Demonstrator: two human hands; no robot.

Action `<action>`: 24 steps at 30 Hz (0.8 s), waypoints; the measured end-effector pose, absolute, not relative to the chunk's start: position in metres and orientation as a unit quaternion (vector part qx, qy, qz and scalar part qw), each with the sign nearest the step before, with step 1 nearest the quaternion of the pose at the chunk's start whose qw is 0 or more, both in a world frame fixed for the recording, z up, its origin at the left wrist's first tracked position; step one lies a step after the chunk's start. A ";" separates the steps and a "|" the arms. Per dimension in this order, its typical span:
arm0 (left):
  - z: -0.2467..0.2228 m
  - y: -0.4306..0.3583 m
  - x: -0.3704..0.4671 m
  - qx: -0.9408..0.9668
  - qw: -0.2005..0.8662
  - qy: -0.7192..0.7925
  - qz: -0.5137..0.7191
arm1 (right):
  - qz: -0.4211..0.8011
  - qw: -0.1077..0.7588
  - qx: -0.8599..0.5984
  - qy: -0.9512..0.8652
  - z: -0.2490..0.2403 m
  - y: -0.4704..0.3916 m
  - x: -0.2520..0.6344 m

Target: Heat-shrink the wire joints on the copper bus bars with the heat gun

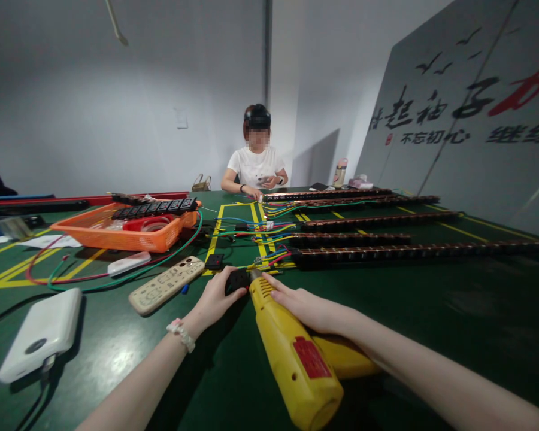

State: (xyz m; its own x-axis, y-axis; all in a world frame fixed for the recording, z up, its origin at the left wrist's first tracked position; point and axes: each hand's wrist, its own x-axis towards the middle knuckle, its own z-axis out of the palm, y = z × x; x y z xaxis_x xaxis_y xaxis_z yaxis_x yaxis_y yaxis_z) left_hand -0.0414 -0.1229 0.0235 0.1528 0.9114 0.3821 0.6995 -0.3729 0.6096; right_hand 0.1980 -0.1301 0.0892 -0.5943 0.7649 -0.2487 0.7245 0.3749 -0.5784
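Observation:
My left hand (213, 302) is closed around a small black block (239, 279), thumb and fingers on either side of it. Just right of the block, the nozzle end of a yellow heat gun (291, 353) points away from me; the gun lies on the green table with its handle to the right. My right hand (300, 304) grips the front of the gun by the nozzle, its far fingers partly hidden. Thin coloured wires (269, 257) run from the black strips (363, 254) toward both hands. A second small black block (214, 261) sits beyond my left hand.
At left are an orange basket (130, 239) with black parts, a beige phone (166, 286), a white oval device (129, 263) and a white power bank (45, 335) with a cable. Several strips lie to the right. A co-worker (256, 164) sits across the table.

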 end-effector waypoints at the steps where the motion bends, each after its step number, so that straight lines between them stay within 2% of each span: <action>1: 0.024 -0.123 -0.041 0.746 0.147 0.541 0.360 | 0.333 0.029 -0.451 -0.827 0.090 -0.130 0.199; 11: 0.023 -0.124 -0.038 0.734 0.135 0.568 0.347 | 0.377 0.066 -0.447 -0.808 0.082 -0.115 0.228; 24: 0.025 -0.125 -0.035 0.730 0.130 0.569 0.354 | 0.360 0.091 -0.486 -0.791 0.084 -0.113 0.249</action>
